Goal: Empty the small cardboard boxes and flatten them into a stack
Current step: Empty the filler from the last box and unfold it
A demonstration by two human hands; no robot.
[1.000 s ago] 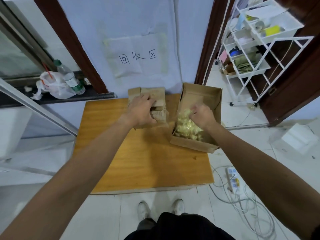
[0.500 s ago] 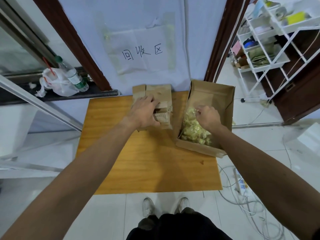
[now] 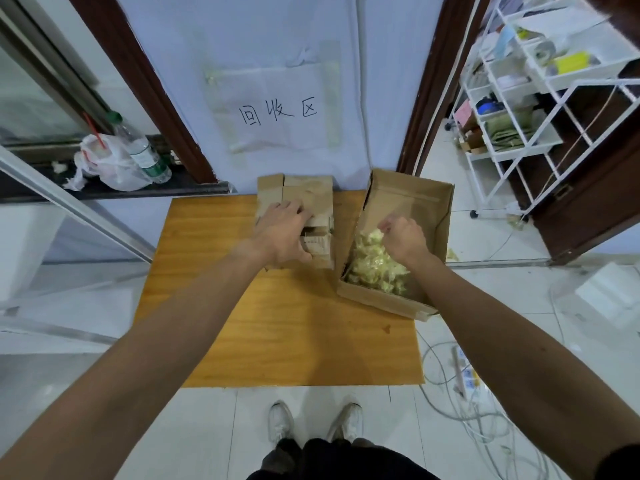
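Plainly, sign (image 3: 277, 109) behind the cardboard stack (image 3: 308, 197) reads 回收区

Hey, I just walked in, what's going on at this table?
A person stands at a wooden table, working through cardboard. The left grip holds the pile of small cardboard boxes at the far edge. The right grip hovers, fingers curled, over the pale yellow filler in the large open box beside the pile. Whether it pinches any filler is unclear.
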